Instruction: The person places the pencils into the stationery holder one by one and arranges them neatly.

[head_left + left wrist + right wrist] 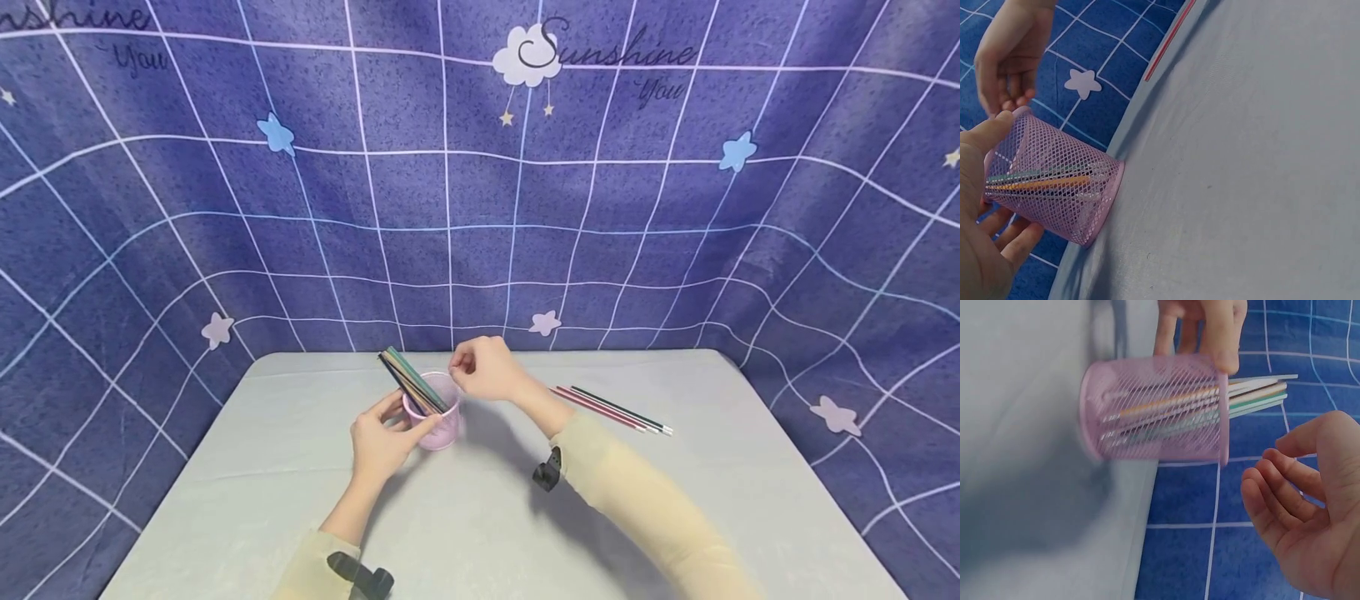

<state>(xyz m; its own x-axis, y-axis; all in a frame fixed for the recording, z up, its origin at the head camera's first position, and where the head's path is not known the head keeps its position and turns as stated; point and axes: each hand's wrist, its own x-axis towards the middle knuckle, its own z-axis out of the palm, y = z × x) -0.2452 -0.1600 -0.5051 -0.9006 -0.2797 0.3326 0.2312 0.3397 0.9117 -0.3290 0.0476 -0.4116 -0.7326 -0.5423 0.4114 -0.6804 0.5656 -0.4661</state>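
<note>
My left hand [380, 439] holds a pink mesh pencil cup [437, 432], its thumb at the rim and its fingers round the far side. Inside the cup, several pencils [408, 379] lean together to the left, their upper ends sticking out past the rim. Through the mesh an orange pencil [1066, 184] shows in the left wrist view. Just right of the cup's rim, my right hand [489, 368] hovers with fingers loosely bent and nothing between them. In the right wrist view a gap shows between the right fingertips [1250, 475] and the cup.
Several red and dark green pencils [611, 408] lie side by side on the pale table [495, 533], right of the right forearm. A blue gridded cloth [480, 192] with stars hangs behind and beside the table. Black straps [550, 469] sit on both wrists.
</note>
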